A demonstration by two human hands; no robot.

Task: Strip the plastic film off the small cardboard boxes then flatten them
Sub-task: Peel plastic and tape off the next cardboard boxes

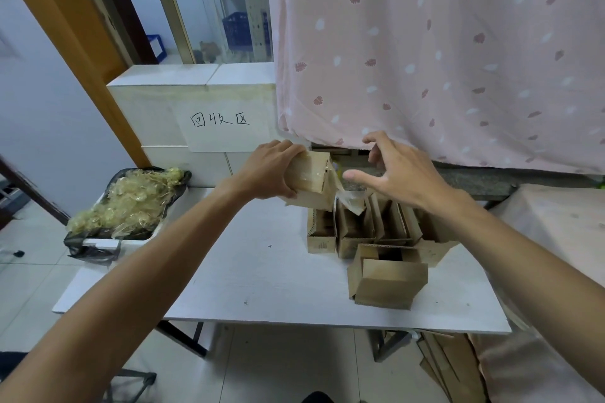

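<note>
Head view catches me partway through the job. My left hand grips one small cardboard box around its end and holds it tilted in the air above the table, over the far row of boxes. Plastic film hangs loose from the box's right side, so I judge this one half stripped and not yet flattened. My right hand hovers just beside that loose film with fingers spread and thumb out, touching nothing.

Done, as far as I can tell: a heap of stripped film fills the black-lined bin at the table's left end, and flattened cardboard lies on the floor under the table's right side.

Left to do: the boxes on the table, none of them flat. I can't tell whether they carry film.

Counts: one box in hand. One front box lies tilted nearest me. Behind it stands a row of upright boxes, at least four, but my right arm hides part of the row, so I can't fix the number. One bin, one table.
</note>
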